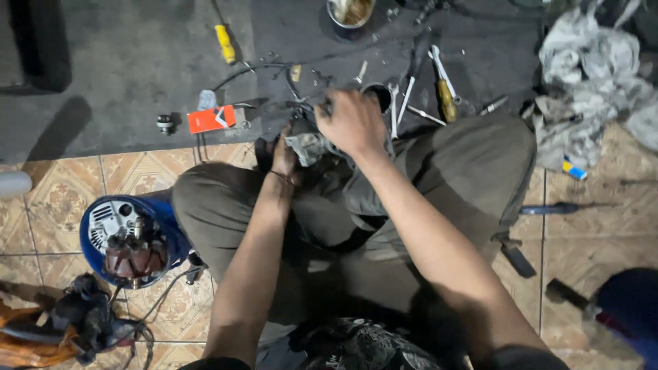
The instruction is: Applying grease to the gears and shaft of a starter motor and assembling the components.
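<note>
I sit cross-legged on a tiled floor, looking down at my lap. My left hand (pixel 283 159) grips the side of a small grey metal part (pixel 306 147) held between my knees. My right hand (pixel 351 122) is closed over the top of the same part, its fingers curled around something I cannot make out. Just beyond my hands, wrenches (pixel 399 103) and a yellow-handled screwdriver (pixel 446 96) lie on a dark mat (pixel 137 68).
A blue bowl (pixel 92 240) holding an alternator housing and rotor sits at my left knee. An orange box (pixel 211 118), a second yellow-handled screwdriver (pixel 225 42), a metal cup (pixel 349 12) and crumpled rags (pixel 589 75) lie around. A hammer (pixel 569 294) rests at right.
</note>
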